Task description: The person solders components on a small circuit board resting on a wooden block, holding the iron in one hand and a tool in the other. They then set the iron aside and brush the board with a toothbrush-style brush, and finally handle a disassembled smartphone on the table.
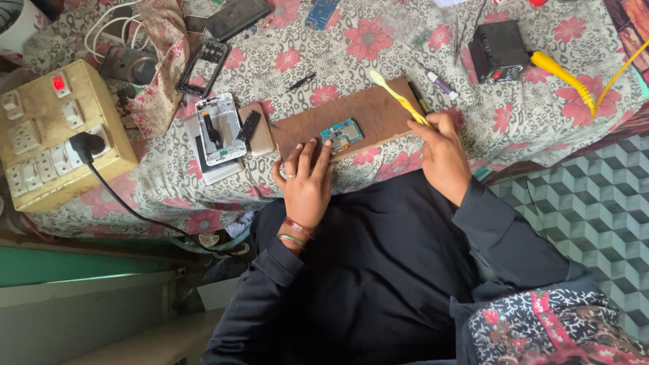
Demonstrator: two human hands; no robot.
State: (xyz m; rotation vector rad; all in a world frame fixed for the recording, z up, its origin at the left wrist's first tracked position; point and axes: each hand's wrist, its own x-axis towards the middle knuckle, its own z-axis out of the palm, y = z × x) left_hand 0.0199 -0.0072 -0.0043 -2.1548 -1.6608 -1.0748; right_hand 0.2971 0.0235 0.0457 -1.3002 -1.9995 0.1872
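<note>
A small blue-green circuit board [341, 133] lies on a brown wooden board [365, 115] on the flowered cloth. My left hand [305, 177] rests flat at the board's near edge, fingertips touching the circuit board's near side, fingers apart and holding nothing. My right hand [443, 152] grips the handle of a yellow toothbrush [399, 99], whose head points up and left over the wooden board, away from the circuit board. Bangles circle my left wrist.
An opened white phone body [220, 128] and a tan back cover [257, 132] lie left of the board. A beige switchboard [54, 135] with a black plug sits far left. A black box [499, 49] with a yellow coiled cord stands at the back right. A phone frame [203, 65] lies behind.
</note>
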